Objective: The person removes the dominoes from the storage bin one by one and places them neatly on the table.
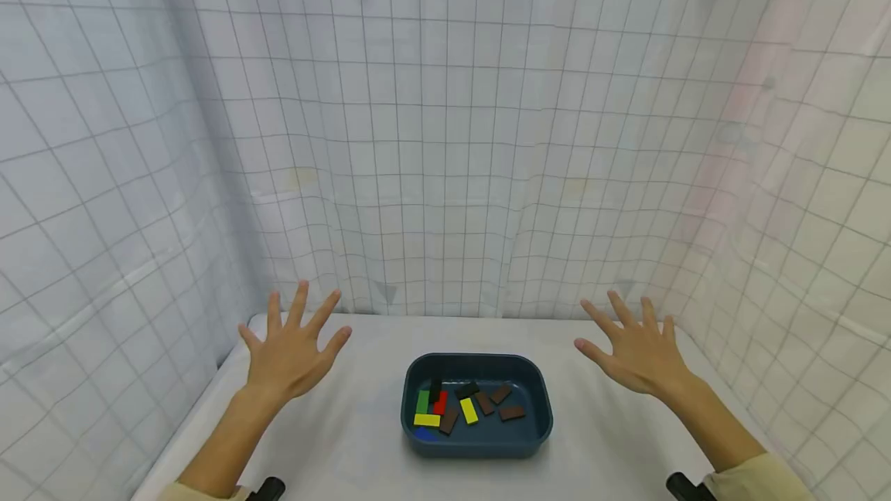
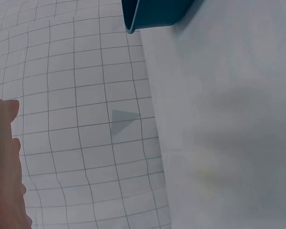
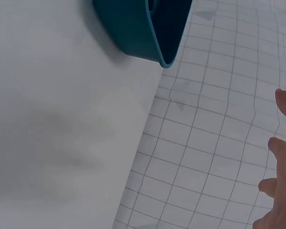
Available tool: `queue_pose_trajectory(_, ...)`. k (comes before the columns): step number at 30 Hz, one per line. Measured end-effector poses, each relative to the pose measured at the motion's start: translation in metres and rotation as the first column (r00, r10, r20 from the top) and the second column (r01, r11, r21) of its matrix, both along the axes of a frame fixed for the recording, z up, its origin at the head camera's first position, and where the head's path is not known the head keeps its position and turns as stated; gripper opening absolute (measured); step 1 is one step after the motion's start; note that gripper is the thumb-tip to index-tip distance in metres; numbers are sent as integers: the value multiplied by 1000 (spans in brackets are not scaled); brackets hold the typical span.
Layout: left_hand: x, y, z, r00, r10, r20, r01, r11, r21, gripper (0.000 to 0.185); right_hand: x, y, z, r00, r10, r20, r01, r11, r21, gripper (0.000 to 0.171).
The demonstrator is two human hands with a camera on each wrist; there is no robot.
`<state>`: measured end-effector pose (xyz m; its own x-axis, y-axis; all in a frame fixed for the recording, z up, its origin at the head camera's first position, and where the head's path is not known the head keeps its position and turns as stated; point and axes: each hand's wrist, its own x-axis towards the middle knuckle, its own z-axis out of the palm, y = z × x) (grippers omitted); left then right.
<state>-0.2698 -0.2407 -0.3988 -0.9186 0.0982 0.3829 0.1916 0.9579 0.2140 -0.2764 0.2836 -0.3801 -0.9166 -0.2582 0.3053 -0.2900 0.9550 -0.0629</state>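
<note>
A dark blue tray sits on the white table between my hands. Inside lie several small flat blocks: brown ones, black, yellow, green, red and blue. My left hand hovers above the table left of the tray, fingers spread and holding nothing. My right hand hovers right of the tray, fingers likewise spread and empty. The left wrist view catches the tray's rim and the edge of my left hand. The right wrist view shows the tray's wall and my right hand's fingertips.
White gridded cloth walls close in the table at the back and both sides. The table's left edge runs close to my left forearm. Black wrist straps show at the bottom.
</note>
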Motion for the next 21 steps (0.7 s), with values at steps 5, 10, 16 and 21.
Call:
queue_pose_trajectory(5, -3, 9, -2, 1000, -17, -10, 17, 1000, 6, 71, -4, -6, -1, 999, 28, 18, -28, 1000, 0, 75)
queue_pose_trajectory(10, -1, 16, -3, 999, -50, 0, 50, 997, 56, 71, -11, -22, -3, 997, 77, -3, -77, 997, -10, 73)
queue_pose_trajectory(16, 2, 28, -9, 997, -76, -2, 76, 994, 81, 71, -15, -39, -9, 990, 141, 11, -140, 988, -64, 71)
queue_pose_trajectory(21, 7, 41, -15, 995, -103, -16, 105, 989, 103, 70, -19, -51, -22, 973, 223, 55, -214, 967, -135, 69)
